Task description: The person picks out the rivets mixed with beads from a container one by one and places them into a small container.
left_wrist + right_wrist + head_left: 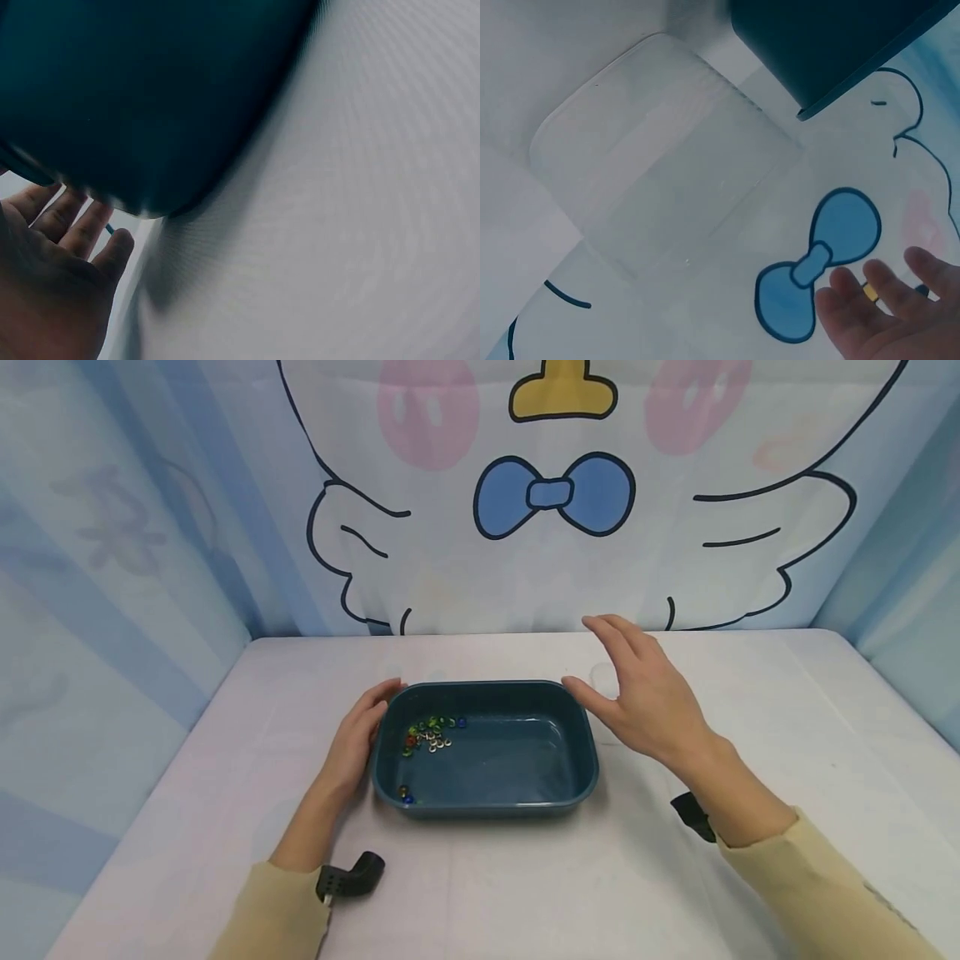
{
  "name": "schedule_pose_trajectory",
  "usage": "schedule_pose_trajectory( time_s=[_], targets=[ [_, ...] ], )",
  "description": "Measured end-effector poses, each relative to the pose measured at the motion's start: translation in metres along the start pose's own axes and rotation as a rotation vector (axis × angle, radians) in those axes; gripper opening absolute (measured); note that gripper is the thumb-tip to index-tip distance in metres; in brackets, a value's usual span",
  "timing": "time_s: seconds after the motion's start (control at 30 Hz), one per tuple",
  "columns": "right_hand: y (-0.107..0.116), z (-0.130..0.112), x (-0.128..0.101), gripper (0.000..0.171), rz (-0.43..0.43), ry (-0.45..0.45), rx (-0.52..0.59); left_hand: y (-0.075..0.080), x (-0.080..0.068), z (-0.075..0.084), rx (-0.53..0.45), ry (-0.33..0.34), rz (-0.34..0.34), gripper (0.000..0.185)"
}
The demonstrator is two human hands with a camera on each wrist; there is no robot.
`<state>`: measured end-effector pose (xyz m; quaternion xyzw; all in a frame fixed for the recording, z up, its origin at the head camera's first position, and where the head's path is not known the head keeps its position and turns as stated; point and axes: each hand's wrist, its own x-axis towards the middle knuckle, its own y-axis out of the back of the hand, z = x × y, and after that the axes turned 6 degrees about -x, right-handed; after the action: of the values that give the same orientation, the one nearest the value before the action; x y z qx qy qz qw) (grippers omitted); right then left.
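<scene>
A dark teal rectangular tray (487, 810) stands on the white-covered table. At its left end lie several coloured glass beads (435, 723) and a cluster of small metal rings (437, 743); a few more beads (406, 795) are in the near-left corner. My left hand (351, 743) rests against the tray's left side, its fingers (84, 229) extended along the outer wall. Beyond the far-right corner, my right hand (648, 693) is raised with thumb and fingers apart, holding nothing. A clear plastic box (667, 157) shows beside the tray in the right wrist view.
A cloth backdrop with a cartoon figure and blue bow tie (551, 493) hangs behind the table (750, 760). Blue patterned curtains (112, 610) flank both sides. Black wrist mounts (352, 877) sit on both forearms.
</scene>
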<state>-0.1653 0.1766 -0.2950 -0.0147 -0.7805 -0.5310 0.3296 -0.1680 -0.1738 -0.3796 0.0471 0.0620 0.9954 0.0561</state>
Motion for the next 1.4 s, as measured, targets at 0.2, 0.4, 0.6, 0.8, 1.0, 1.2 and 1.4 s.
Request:
schedule_pose_trajectory(
  time_s=[0.2,0.4,0.6,0.8,1.0,1.2,1.4],
  targets=[
    [-0.002,-0.006,0.004,0.070,-0.027,-0.012,-0.013,0.000,0.000,-0.004,-0.019,0.001,-0.004,0.048],
    [-0.006,-0.009,0.009,0.069,-0.052,-0.025,0.033,0.001,0.000,-0.005,-0.028,0.004,-0.009,0.046],
    [-0.010,-0.009,0.011,0.068,-0.081,-0.048,0.097,0.000,-0.001,-0.005,-0.047,0.014,-0.019,0.046],
    [-0.013,-0.011,0.015,0.068,-0.094,-0.054,0.129,0.000,-0.001,-0.006,-0.066,0.025,-0.024,0.046],
    [-0.015,-0.013,0.019,0.068,-0.109,-0.065,0.192,0.000,-0.001,-0.007,-0.087,0.044,-0.022,0.047],
    [-0.016,-0.016,0.024,0.068,-0.117,-0.071,0.248,0.000,0.000,-0.008,-0.103,0.063,-0.024,0.047],
    [-0.018,-0.019,0.032,0.068,-0.119,-0.045,0.327,-0.002,0.001,-0.008,-0.104,0.064,-0.026,0.048]
  ],
)
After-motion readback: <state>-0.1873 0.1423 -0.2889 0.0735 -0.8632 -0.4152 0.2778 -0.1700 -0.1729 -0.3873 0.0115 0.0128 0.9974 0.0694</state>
